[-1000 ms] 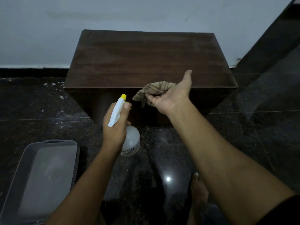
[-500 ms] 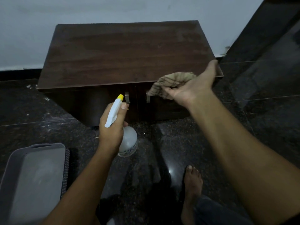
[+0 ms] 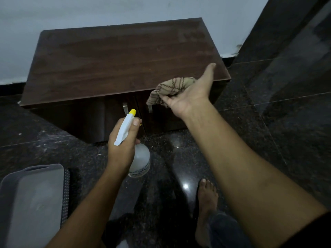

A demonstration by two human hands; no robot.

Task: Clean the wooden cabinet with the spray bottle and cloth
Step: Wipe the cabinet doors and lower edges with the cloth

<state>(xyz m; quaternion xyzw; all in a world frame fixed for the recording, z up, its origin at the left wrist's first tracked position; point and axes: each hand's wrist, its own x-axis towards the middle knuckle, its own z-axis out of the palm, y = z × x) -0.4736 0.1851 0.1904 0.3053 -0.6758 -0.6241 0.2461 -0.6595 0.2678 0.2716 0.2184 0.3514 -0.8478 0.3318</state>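
While both hands are seen from above, the following is recorded.

Left hand (image 3: 123, 147): closed around the neck of the spray bottle (image 3: 139, 161); a fingertip is laid beside the white trigger head, and the yellow nozzle tip is turned toward the cabinet front.

Spray bottle: held in the air in front of the cabinet doors, its translucent body hanging below the fist, clear of the floor.

Right hand (image 3: 189, 97): palm turned up, thumb stretched out over the near right part of the cabinet top; the fingers are curled on the cloth (image 3: 170, 88).

Cloth: beige with dark checked lines, bunched in the right hand at the front edge of the cabinet top, one end drooping over the door below. Whether it touches the wood cannot be told.

Wooden cabinet (image 3: 116, 59): dark brown, low, set against the pale wall (image 3: 89, 13); two metal handles (image 3: 125, 109) are seen on the front, the right one partly hidden by the cloth.

Floor (image 3: 268, 131): dark polished stone, with a light reflected in it.

Basket (image 3: 26, 203): grey plastic, at the lower left on the floor, well apart from the cabinet.

Foot (image 3: 206, 199): bare, on the floor beneath the right forearm.
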